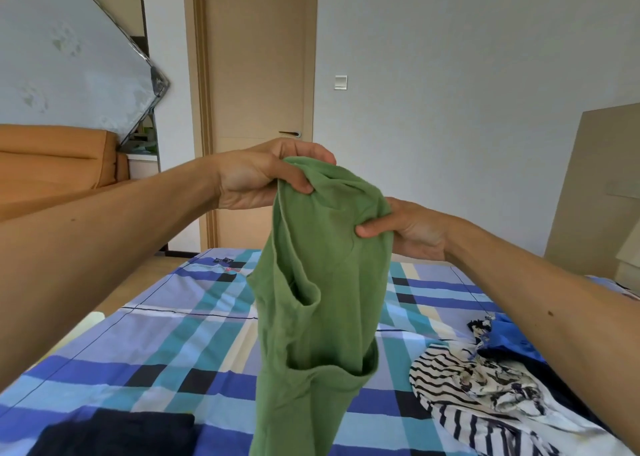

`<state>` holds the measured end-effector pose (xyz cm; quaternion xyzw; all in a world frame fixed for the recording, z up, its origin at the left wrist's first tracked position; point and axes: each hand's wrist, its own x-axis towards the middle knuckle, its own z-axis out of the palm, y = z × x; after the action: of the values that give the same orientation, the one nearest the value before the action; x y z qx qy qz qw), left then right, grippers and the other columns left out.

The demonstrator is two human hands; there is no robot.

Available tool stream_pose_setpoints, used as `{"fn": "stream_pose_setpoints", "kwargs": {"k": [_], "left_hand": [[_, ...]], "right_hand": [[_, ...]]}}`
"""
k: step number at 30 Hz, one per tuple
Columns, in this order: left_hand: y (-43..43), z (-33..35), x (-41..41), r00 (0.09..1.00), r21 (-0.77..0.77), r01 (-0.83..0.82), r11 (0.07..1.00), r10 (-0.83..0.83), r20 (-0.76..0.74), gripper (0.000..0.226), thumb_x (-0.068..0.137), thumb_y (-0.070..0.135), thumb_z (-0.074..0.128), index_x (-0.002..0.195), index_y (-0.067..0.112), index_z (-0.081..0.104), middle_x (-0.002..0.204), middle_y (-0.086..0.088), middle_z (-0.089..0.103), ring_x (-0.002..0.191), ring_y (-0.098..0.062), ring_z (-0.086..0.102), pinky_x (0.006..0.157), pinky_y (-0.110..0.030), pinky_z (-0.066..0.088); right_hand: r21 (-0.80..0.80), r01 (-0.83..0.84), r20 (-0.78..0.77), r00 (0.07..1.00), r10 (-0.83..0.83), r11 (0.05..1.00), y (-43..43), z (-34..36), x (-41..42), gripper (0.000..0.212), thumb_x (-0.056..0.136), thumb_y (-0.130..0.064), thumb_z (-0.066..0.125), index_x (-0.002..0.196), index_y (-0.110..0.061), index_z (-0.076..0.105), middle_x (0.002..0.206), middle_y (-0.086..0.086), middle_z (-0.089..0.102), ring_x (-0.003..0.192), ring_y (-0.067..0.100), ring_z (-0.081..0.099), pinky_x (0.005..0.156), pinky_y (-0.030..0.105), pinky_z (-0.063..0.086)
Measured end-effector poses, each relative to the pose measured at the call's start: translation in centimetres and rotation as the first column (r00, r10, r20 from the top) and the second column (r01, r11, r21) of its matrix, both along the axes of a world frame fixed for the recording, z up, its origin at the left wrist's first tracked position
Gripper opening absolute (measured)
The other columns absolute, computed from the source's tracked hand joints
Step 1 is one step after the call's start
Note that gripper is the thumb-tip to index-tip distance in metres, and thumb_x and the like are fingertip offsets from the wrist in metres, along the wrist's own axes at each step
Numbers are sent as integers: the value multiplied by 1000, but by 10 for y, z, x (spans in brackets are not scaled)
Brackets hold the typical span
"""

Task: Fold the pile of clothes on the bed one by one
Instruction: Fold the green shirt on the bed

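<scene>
Both hands hold a green top (322, 282) up over the bed (156, 351). The left hand (256, 178) pinches the top's upper edge, thumb in front and fingers curled over the back. The right hand (412, 230) clamps the same edge a little lower and to the right, thumb pressed on the front. The cloth between the two grips is bunched, not stretched flat. The top hangs in loose folds, with two hemmed openings gaping down its front. Its bottom edge runs out of view below.

Under and left of the top the checked sheet lies bare, out to the bed's left edge. A dark garment (114, 435) lies flat at the near left. The pile (485, 386) sits on the right side of the bed, under the right forearm: striped, floral and blue pieces tangled together. Beyond the far edge stands a closed door (256, 74).
</scene>
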<state>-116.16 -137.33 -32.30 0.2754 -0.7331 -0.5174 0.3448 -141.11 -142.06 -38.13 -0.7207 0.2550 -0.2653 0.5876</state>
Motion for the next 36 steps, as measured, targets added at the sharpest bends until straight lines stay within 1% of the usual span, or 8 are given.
{"fn": "stream_pose_setpoints", "kwargs": {"k": [4, 7, 11, 15, 19, 25, 29, 36], "left_hand": [[-35, 5, 14, 788, -460, -362, 811, 529, 314, 29, 86, -15, 60, 99, 9, 69, 94, -4, 69, 89, -18, 65, 77, -25, 56], [-49, 25, 7, 606, -664, -488, 566, 768, 209, 20, 88, -7, 61, 92, 10, 71, 90, -6, 68, 84, -20, 62, 77, -31, 55], [-38, 59, 2, 636, -698, -528, 484, 770, 52, 19, 89, -1, 63, 79, 15, 68, 85, -6, 66, 81, -19, 61, 76, -36, 56], [-5, 53, 5, 706, -722, -367, 587, 681, 195, 10, 92, 3, 66, 100, 5, 72, 101, -13, 71, 91, -25, 66, 87, -39, 57], [40, -4, -5, 776, -647, -129, 751, 483, 406, 11, 91, -1, 66, 95, 8, 72, 83, 1, 72, 74, -8, 63, 69, -19, 52], [114, -181, -23, 674, -208, 185, 960, 30, 738, 12, 88, 5, 69, 99, 11, 71, 86, 1, 70, 74, -8, 62, 69, -21, 50], [138, -268, -33, 644, -20, 273, 962, -168, 746, 23, 85, 4, 67, 95, 24, 68, 79, 30, 61, 74, 11, 57, 69, -11, 42], [90, -280, -24, 756, 79, 124, 989, -146, 638, 9, 90, 1, 66, 98, 5, 70, 95, -8, 74, 86, -20, 69, 80, -36, 55]], "right_hand": [[-384, 403, -19, 896, -443, 831, -29, 20, 6, 28, 81, 0, 76, 108, -5, 70, 106, 13, 74, 98, 24, 71, 88, 39, 58], [-610, 557, 172, 787, -593, 563, -40, 52, 15, 21, 76, -2, 79, 76, -15, 62, 74, 0, 63, 71, 12, 57, 69, 28, 45], [-643, 624, 362, 759, -541, 444, -29, 92, 13, 30, 76, -11, 81, 73, -22, 53, 73, -6, 57, 68, 8, 54, 62, 23, 43], [-660, 554, 313, 816, -485, 507, 4, 77, -7, 28, 78, -11, 83, 78, -18, 55, 74, -5, 57, 68, 6, 55, 62, 19, 44], [-624, 398, 135, 902, -409, 673, 57, 13, -23, 24, 78, -6, 81, 79, -9, 58, 68, -5, 56, 63, 6, 52, 57, 17, 40], [-349, 74, -408, 886, -223, 934, 158, -156, -46, 35, 75, -12, 85, 69, -22, 52, 65, -10, 50, 61, 3, 44, 58, 19, 34], [-170, 40, -517, 847, -124, 985, 188, -246, -44, 53, 91, 5, 53, 47, -25, 55, 53, -13, 52, 57, -3, 50, 61, 7, 35], [-123, 73, -445, 887, -121, 990, 155, -249, -64, 28, 79, 2, 76, 83, -21, 61, 77, -6, 57, 70, 8, 52, 65, 21, 41]]}}
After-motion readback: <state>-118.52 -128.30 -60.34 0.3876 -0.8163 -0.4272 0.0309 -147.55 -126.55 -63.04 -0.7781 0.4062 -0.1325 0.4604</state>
